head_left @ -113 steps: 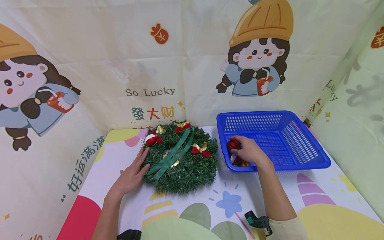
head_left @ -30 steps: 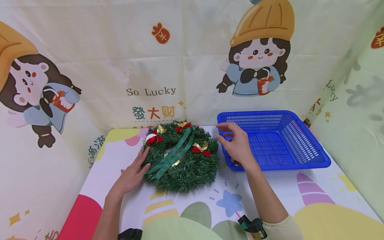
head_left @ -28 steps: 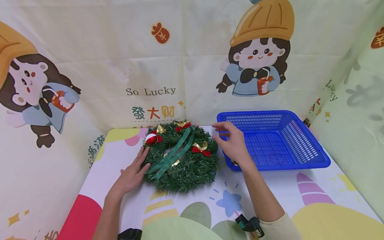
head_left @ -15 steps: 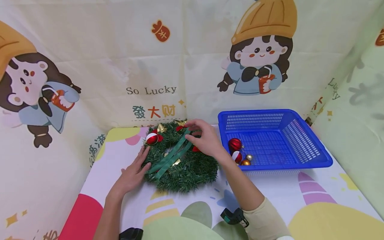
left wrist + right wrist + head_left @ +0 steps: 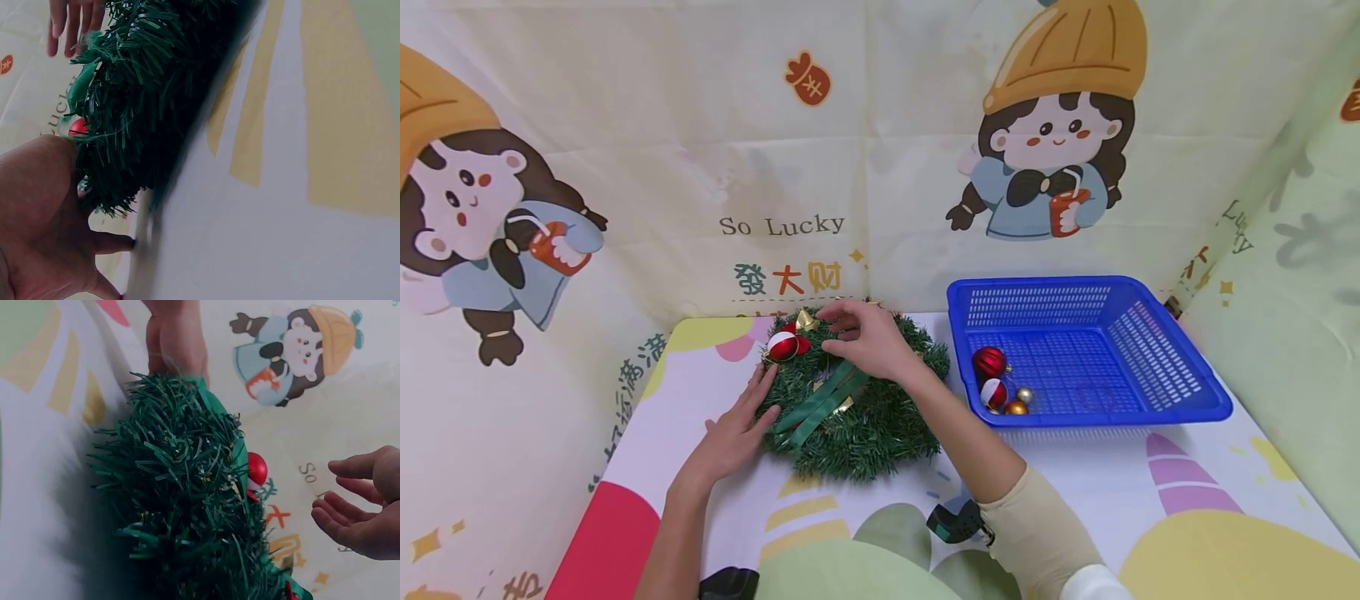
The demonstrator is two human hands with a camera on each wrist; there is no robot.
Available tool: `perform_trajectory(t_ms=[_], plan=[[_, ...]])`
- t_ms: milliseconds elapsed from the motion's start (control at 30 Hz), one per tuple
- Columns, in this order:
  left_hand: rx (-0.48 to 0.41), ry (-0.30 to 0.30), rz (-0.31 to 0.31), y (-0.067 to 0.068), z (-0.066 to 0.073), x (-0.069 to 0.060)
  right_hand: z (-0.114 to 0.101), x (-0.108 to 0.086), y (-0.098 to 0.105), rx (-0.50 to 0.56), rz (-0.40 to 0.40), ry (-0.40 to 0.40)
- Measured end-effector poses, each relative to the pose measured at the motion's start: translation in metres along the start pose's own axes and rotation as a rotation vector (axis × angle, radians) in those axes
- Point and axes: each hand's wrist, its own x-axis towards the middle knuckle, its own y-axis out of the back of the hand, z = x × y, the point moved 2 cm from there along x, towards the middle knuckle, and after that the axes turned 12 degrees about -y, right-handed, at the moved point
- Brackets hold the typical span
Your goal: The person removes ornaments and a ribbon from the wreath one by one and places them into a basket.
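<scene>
A green Christmas wreath [image 5: 865, 442] lies on the table, crossed by a green ribbon [image 5: 820, 406]. At its upper left sit a red-and-white bauble [image 5: 783, 346] and a gold-and-red bow [image 5: 806, 320]. My left hand [image 5: 733, 437] rests against the wreath's left side, its fingers extended. Above the wreath's upper part hovers my right hand [image 5: 872, 337], hiding some of the decorations there. The right wrist view shows a gap between the thumb and loosely bent fingers [image 5: 340, 512], with nothing held.
To the right of the wreath stands a blue plastic basket [image 5: 1097, 417]. In its left end lie a dark red bauble [image 5: 990, 362], a red-and-white bauble [image 5: 993, 392], an orange-gold bauble [image 5: 1017, 407] and a small pale gold one [image 5: 1025, 394]. Printed cloth [image 5: 910, 208] hangs behind.
My right hand has let go of the dark red bauble in the basket, risen out and moved left over the wreath. The baubles in the basket now show. My left hand has stayed in place.
</scene>
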Motion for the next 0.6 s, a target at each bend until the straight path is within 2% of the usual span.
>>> perform_trajectory(t_ms=[200, 600], plan=[[0.006, 0.009, -0.004, 0.001, 0.0, -0.001, 0.002, 0.017, -0.015, 0.012, -0.105, -0.061], [-0.003, 0.012, -0.013, 0.001, 0.0, 0.0, 0.002, 0.038, -0.038, -0.061, -0.114, -0.09]])
